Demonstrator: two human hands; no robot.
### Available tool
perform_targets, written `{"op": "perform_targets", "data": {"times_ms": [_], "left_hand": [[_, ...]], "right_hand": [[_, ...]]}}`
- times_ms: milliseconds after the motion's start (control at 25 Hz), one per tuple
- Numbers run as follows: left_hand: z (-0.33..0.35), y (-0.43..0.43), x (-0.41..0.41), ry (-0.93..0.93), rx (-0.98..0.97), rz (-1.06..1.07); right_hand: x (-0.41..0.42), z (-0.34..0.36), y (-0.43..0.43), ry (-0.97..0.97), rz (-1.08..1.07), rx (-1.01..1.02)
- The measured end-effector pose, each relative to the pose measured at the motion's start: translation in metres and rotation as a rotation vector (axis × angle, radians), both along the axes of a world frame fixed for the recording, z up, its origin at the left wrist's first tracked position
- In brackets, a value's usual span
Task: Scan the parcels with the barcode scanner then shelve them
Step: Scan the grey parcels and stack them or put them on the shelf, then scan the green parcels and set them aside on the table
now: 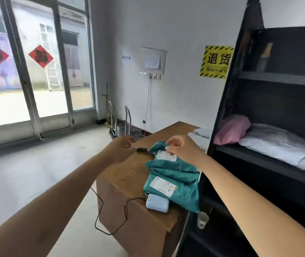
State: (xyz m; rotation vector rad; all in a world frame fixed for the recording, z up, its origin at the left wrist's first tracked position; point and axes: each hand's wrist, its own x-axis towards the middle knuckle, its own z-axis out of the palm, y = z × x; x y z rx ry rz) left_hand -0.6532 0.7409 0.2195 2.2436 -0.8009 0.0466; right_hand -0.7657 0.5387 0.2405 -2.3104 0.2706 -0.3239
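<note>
Above the box [127, 175], my left hand [121, 147] grips a dark scanner [142, 149]; my right hand [182, 146] pinches the crumpled teal parcel [170, 166].

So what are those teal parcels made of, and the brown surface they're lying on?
Teal parcels: soft plastic film, likely poly mailers; creased, slightly glossy, with white paper-looking labels. Brown surface: matte, looks like cardboard, possibly a big box; wood cannot be ruled out.
</note>
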Motion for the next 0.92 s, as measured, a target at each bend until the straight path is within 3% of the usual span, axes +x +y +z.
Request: {"op": "perform_targets", "data": {"times_ms": [240, 480, 920], "left_hand": [[0.012, 0.154, 0.101, -0.003, 0.015, 0.124], [0.020, 0.280, 0.213, -0.028, 0.061, 0.235], [0.009, 0.263, 0.448, 0.014, 0.025, 0.151]], "right_hand": [[0.140, 0.008, 0.141, -0.047, 0.160, 0.138], [0.273, 0.008, 0.259, -0.006, 0.282, 0.082], [0.517, 0.007, 0.259, -0.032, 0.251, 0.137]]}}
